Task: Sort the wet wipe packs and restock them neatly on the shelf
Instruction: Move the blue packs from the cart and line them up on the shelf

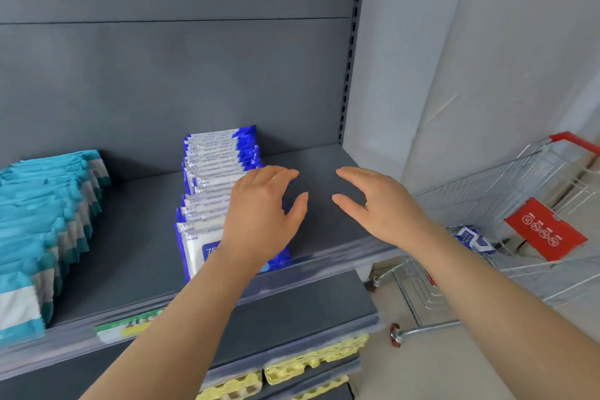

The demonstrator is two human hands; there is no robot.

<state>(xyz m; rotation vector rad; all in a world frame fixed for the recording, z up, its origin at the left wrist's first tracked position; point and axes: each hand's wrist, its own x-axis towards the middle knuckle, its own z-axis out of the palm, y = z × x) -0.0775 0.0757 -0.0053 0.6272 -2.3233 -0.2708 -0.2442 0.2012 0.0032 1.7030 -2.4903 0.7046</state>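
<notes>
Head view

1. Shelf (136,237): one grey level carries two rows of wet wipe packs, standing on edge one behind another, front to back.
2. Teal pack row (42,211): one row at the left end of the shelf. More than ten packs; overlapping edges prevent an exact count.
3. Blue-and-white pack row (214,166): one row at mid-shelf, well apart from the teal row. More than ten packs; no exact count is possible.
4. Left hand (263,214): fingers straight and spread wide, holding nothing. It lies over the right side of the blue-and-white row. Contact with the packs cannot be confirmed.
5. Right hand (376,204): fingers straight and wide, holding nothing, above the bare shelf right of the row, palm facing the left hand.
6. Shopping cart (519,178): one wire cart, right of the shelf, with one red placard (545,229). One blue-and-white loose pack (472,237) lies inside.
7. Price label (130,326): one green-and-yellow label on the shelf's front strip.
8. Egg trays (311,360): yellow, on lower levels; count unclear.
</notes>
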